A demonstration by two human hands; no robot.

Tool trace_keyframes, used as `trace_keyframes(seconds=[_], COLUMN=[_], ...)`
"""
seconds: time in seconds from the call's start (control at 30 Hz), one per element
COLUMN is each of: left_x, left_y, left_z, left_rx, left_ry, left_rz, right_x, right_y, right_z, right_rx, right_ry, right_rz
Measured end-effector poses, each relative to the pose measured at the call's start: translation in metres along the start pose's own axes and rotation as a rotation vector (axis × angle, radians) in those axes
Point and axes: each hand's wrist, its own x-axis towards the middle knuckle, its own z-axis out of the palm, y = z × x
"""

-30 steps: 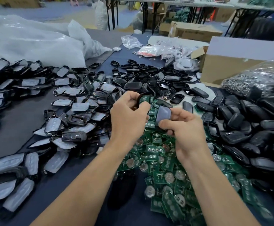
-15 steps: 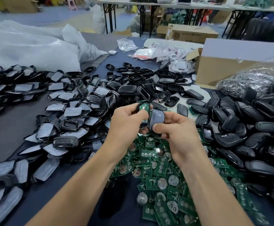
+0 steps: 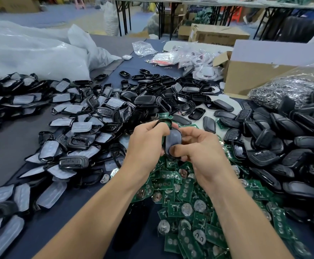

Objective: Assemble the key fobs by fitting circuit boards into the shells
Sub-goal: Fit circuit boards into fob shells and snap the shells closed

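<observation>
Both hands meet above a heap of green circuit boards [image 3: 182, 206] in the middle of the table. My left hand [image 3: 145, 141] grips a black shell frame with a green board in it [image 3: 164, 122], only its top edge showing above the fingers. My right hand [image 3: 199, 146] pinches a dark shell half [image 3: 173, 142] between thumb and fingers. The two parts touch edge to edge between my hands.
Shells with pale button pads [image 3: 81, 126] lie heaped at left, black shell halves [image 3: 283, 139] at right, open black frames [image 3: 163, 86] behind. A cardboard box [image 3: 260, 71] and a bag of metal rings [image 3: 283, 92] stand at back right; white plastic bags [image 3: 31, 51] at back left.
My hands have come closer together. The dark shell half in my right hand has turned upright and now touches the framed board in my left hand.
</observation>
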Motion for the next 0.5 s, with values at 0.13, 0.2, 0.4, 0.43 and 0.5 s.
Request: trace_keyframes(seconds=[0.13, 0.2, 0.4, 0.43, 0.5], left_x=[0.0014, 0.0014, 0.0008, 0.0016, 0.0036], left_y=[-0.0011, -0.0008, -0.0021, -0.0030, -0.0041], left_z=[0.0004, 0.0011, 0.0007, 0.0002, -0.0012], left_rx=[0.017, 0.035, 0.068, 0.055, 0.018], left_ry=[0.018, 0.001, 0.030, 0.042, 0.057], left_rz=[-0.003, 0.005, 0.066, 0.063, 0.052], right_x=[0.0020, 0.0031, 0.0011, 0.0001, -0.0013], right_y=[0.0007, 0.0009, 0.0011, 0.0004, -0.0005], right_z=[-0.0004, -0.0015, -0.0037, -0.0042, -0.0063], right_rx=[-0.009, -0.008, -0.040, -0.059, -0.068], right_ry=[0.058, 0.088, 0.070, 0.043, -0.008], right_rz=[0.006, 0.006, -0.012, -0.022, -0.033])
